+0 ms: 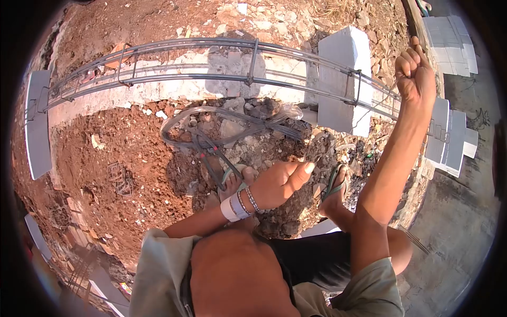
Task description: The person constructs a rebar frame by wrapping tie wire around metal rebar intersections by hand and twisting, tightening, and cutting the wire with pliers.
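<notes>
My left hand (pixel 280 184), with bands at its wrist, is closed above the rubble, its thumb lying over curled fingers. What it holds, if anything, is hidden. Far to the right, my right hand (pixel 416 76) is raised beside the right end of the steel rebar cage (pixel 198 77). Its fingers are curled except one pointing away, and any thing inside is too small to name. A looped bundle of thin wire (pixel 174 138) lies on the ground between my feet and the cage. Dark-handled pincers (pixel 210 168) rest against the bundle near my left foot.
The cage spans a grey-white block (pixel 343 79) and another block (pixel 38 124) at far left. More pale blocks (pixel 449 45) stand at the right beside a concrete floor (pixel 454 222). Small bent wire pieces (pixel 120 178) lie on the red soil. My sandalled feet are on rubble.
</notes>
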The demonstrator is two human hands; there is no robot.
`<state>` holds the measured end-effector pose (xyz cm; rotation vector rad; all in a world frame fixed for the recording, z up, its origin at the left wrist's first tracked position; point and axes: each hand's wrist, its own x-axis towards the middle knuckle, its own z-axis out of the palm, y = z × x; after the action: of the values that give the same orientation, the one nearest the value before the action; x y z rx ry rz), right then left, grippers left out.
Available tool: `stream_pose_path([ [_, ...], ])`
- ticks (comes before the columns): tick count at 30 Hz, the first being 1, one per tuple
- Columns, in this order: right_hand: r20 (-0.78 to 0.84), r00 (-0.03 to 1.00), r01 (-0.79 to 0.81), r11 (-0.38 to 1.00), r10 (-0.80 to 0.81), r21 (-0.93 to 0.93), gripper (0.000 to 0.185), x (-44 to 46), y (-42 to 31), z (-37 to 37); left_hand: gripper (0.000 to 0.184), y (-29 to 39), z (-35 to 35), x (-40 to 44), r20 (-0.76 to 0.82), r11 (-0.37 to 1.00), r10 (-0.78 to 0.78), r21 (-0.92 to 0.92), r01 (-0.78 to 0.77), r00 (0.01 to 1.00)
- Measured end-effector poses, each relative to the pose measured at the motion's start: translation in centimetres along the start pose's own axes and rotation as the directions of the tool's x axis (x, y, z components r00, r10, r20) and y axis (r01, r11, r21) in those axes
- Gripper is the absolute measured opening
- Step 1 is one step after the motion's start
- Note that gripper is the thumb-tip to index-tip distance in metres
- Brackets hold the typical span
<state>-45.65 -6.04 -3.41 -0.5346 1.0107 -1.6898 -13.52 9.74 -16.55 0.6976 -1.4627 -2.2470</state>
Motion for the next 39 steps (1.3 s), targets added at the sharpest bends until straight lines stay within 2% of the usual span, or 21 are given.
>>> stream_pose_path([
  [2, 0.112, 0.993, -0.012, 0.962, 0.044, -0.272, 0.033, -3.2, -2.2, 3.7, 0.054, -1.8, -0.6, -0.9, 0.129, 0.998, -0.058, 0.037, 0.054, 0.990],
  [3, 0.116, 0.993, 0.044, 0.878, 0.013, -0.477, 0.037, -5.4, -3.1, 6.0, 0.054, -2.7, -1.1, -1.5, 0.190, 0.994, -0.088, 0.082, 0.073, 0.978],
  [4, 0.126, 0.992, 0.097, 0.747, -0.018, -0.658, 0.040, -7.4, -3.8, 8.1, 0.053, -3.5, -1.6, -2.0, 0.250, 0.988, -0.120, 0.127, 0.090, 0.961],
  [5, 0.149, 0.986, 0.075, 0.587, 0.078, -0.806, 0.039, -8.8, -4.4, 9.1, 0.052, -4.0, -2.2, -2.5, 0.251, 0.955, -0.194, 0.269, 0.124, 0.948],
  [6, 0.151, 0.974, 0.073, 0.396, 0.170, -0.915, 0.038, -10.0, -4.6, 9.8, 0.051, -3.5, -2.8, -2.7, 0.195, 0.929, -0.191, 0.352, 0.113, 0.962],
  [7, 0.143, 0.961, 0.095, 0.205, 0.235, -0.974, 0.037, -10.9, -4.0, 10.6, 0.049, -2.3, -3.4, -2.7, 0.139, 0.895, -0.178, 0.435, 0.101, 0.974],
  [8, 0.123, 0.967, 0.103, 0.098, 0.224, -0.990, 0.033, -11.9, -2.5, 11.6, 0.048, -1.0, -4.0, -2.7, 0.084, 0.852, -0.158, 0.514, 0.093, 0.984],
  [11, 0.143, 0.951, 0.124, 0.086, 0.273, -0.989, 0.028, -12.3, 1.7, 9.0, 0.040, 5.0, -7.1, -1.9, -0.150, 0.913, 0.193, 0.389, -0.121, 0.970],
  [12, 0.149, 0.952, 0.134, 0.072, 0.269, -0.988, 0.027, -12.5, 3.2, 8.1, 0.037, 6.9, -8.2, -1.4, -0.283, 0.833, 0.348, 0.531, -0.156, 0.894],
  [13, 0.149, 0.952, 0.142, 0.046, 0.266, -0.989, 0.026, -12.9, 4.7, 7.3, 0.034, 8.3, -9.4, -0.8, -0.381, 0.734, 0.505, 0.662, -0.153, 0.774],
  [15, 0.177, 0.953, 0.185, -0.011, 0.248, -0.983, 0.024, -13.5, 7.2, 6.2, 0.037, 9.4, -13.5, 1.4, -0.308, 0.327, 0.769, 0.942, 0.070, 0.560],
  [18, 0.169, 0.951, 0.212, -0.151, 0.258, -0.965, 0.023, -13.9, 9.5, 6.2, 0.039, 8.4, -18.0, 5.0, -0.205, 0.142, 0.795, 0.978, 0.153, 0.571],
  [20, 0.147, 0.954, 0.213, -0.247, 0.260, -0.945, 0.024, -13.8, 10.8, 6.9, 0.040, 9.2, -18.3, 6.2, -0.243, 0.155, 0.699, 0.970, 0.189, 0.673],
  [21, 0.234, 0.956, 0.276, -0.259, 0.179, -0.926, 0.023, -13.7, 12.0, 6.3, 0.041, 9.6, -18.5, 6.7, -0.259, 0.158, 0.647, 0.966, 0.206, 0.718],
  [24, 0.321, 0.939, 0.344, -0.290, 0.126, -0.893, 0.024, -13.3, 13.6, 6.3, 0.047, 9.3, -19.4, 8.2, -0.129, -0.014, 0.675, 0.982, 0.188, 0.727],
  [25, 0.362, 0.926, 0.378, -0.329, 0.109, -0.866, 0.028, -13.2, 14.2, 5.9, 0.049, 9.1, -19.7, 8.6, -0.191, 0.075, 0.612, 0.980, 0.184, 0.767],
  [27, 0.314, 0.946, 0.323, -0.356, 0.085, -0.877, 0.026, -13.2, 14.4, 6.4, 0.055, 8.9, -20.3, 9.6, -0.298, 0.255, 0.463, 0.947, 0.196, 0.835],
  [31, 0.319, 0.948, 0.299, -0.335, -0.004, -0.893, 0.026, -13.8, 15.0, 7.0, 0.076, 10.1, -22.0, 10.6, -0.331, 0.322, 0.194, 0.911, 0.258, 0.924],
  [34, 0.389, 0.920, 0.365, -0.259, -0.050, -0.895, 0.029, -12.9, 15.9, 6.7, 0.078, 10.6, -22.8, 11.4, -0.273, 0.280, 0.066, 0.928, 0.244, 0.960],
  [37, 0.400, 0.917, 0.382, -0.264, -0.015, -0.886, 0.031, -12.2, 16.5, 7.5, 0.079, 11.1, -23.1, 12.0, -0.179, 0.282, -0.063, 0.941, 0.189, 0.982],
  [39, 0.395, 0.919, 0.384, -0.289, 0.023, -0.877, 0.030, -12.1, 16.9, 7.9, 0.072, 12.5, -22.9, 12.4, -0.194, 0.243, -0.180, 0.941, 0.235, 0.964],
])
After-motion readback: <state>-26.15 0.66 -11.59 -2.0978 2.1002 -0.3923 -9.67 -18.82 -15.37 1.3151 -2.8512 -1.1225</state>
